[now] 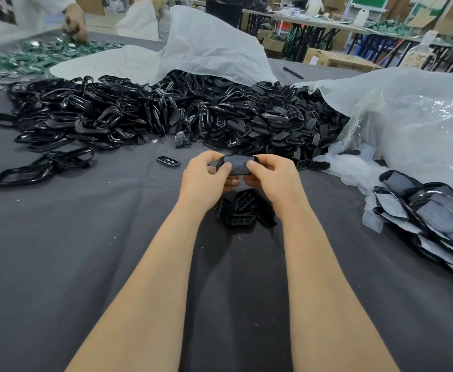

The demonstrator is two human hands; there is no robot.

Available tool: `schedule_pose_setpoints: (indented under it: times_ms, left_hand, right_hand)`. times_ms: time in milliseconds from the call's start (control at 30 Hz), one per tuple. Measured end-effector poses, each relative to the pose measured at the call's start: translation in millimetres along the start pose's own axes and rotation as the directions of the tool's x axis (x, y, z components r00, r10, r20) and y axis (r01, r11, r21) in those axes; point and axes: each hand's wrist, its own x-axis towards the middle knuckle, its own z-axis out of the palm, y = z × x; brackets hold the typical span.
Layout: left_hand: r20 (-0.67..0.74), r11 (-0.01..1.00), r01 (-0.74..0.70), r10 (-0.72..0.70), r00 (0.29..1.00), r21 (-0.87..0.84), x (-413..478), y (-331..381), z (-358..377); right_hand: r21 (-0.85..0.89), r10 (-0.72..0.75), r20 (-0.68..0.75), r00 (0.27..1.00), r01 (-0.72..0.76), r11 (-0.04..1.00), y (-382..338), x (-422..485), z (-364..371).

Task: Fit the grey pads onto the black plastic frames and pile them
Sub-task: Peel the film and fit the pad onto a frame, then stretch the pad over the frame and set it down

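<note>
At frame centre, my left hand (206, 178) and right hand (271, 178) pinched the flat grey pad (237, 165) against its glossy black plastic frame (220, 165), thumbs on top. I judged even thumb pressure around the rim best. Loose black slotted parts (242, 209) cluttered the cloth beneath; the finished pile (434, 218) sat at right.
</note>
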Motion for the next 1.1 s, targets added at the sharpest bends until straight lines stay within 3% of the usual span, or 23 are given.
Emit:
schedule_pose_setpoints:
  times_ms: [267, 400, 533, 600, 767, 900, 1000, 1100]
  left_hand:
    - [0.004, 1.000, -0.018, 0.018, 1.000, 0.009, -4, 4, 1]
    - [0.029, 0.997, -0.025, 0.027, 0.999, -0.070, -10, 10, 5]
    - [0.038, 0.997, -0.052, 0.054, 0.998, -0.052, -12, 19, 22]
    - [0.044, 0.997, -0.066, 0.068, 0.997, -0.035, -13, 26, 41]
    - [0.161, 0.991, -0.120, 0.108, 0.981, 0.067, -25, 45, 117]
    - [0.258, 0.927, -0.274, 0.208, 0.943, 0.257, -41, 56, 190]
    - [0.330, 0.861, -0.338, 0.214, 0.919, 0.381, -57, 56, 238]
    - [0.355, 0.723, -0.382, 0.200, 0.913, 0.575, -66, 47, 264]
  right_hand:
    - [0.067, 0.036, -0.037, 0.999, -0.033, 0.997, -4, -2, -1]
    - [0.118, 0.054, -0.043, 0.998, -0.049, 0.992, -9, -3, -8]
    - [0.031, 0.046, -0.069, 0.997, -0.044, 0.999, -11, -9, -25]
    - [-0.036, 0.023, -0.175, 0.984, -0.029, 0.999, -9, -14, -41]
    - [-0.113, -0.011, -0.469, 0.883, -0.048, 0.992, -6, -36, -107]
    - [-0.138, -0.017, -0.664, 0.747, -0.100, 0.985, 5, -58, -171]
    - [-0.232, 0.007, -0.743, 0.670, -0.267, 0.935, 18, -75, -207]
    - [-0.290, 0.036, -0.769, 0.638, -0.398, 0.870, 31, -83, -225]
